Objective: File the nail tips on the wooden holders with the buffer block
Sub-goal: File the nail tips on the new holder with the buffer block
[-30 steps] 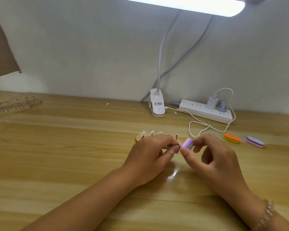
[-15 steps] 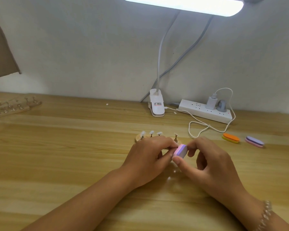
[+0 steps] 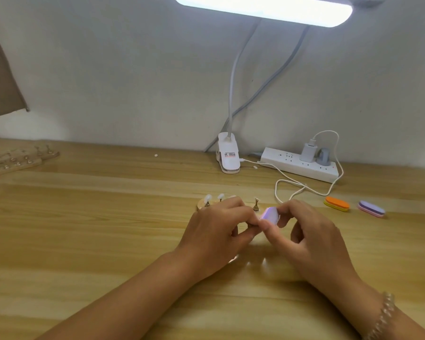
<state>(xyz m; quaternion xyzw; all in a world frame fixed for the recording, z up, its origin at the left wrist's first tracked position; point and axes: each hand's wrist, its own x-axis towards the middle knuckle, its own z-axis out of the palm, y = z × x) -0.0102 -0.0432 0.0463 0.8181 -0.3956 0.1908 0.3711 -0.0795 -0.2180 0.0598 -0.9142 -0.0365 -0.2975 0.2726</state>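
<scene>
2 bare hands meet at the middle of a light wooden table (image 3: 84, 229). The right hand (image 3: 312, 241) pinches a small oval buffer block, lilac on top with a pink layer beneath (image 3: 270, 214), between thumb and forefinger, with its other fingers loosely curled. The block is tilted and held off the table, and its left end touches the left hand's fingertips. The left hand (image 3: 219, 231) lies over the right part of a pale oval wooden holder (image 3: 201, 204) with its fingers curled. Its thumb and forefinger pinch a pinched nail tip that is almost wholly hidden behind them. 2 clear nail tips (image 3: 208, 198) stand on brass pegs at the holder's uncovered left end. 1 bare brass peg (image 3: 256, 204) stands just far of the block.

Bare tabletop stretches to the left of the hands and on the near side. To the right lie an orange and yellow oval buffer (image 3: 336, 203) and a lilac and pink oval buffer (image 3: 371, 208), near each other but apart. A white cable (image 3: 304, 190) loops just far of the right hand. Along the table's far edge, against the pale wall (image 3: 133, 69), sit a white power strip (image 3: 299, 165) and a white lamp clip (image 3: 228, 155). More wooden holders (image 3: 17, 160) lie at the far left. A clear beaded bracelet (image 3: 383, 312) circles the right wrist.
</scene>
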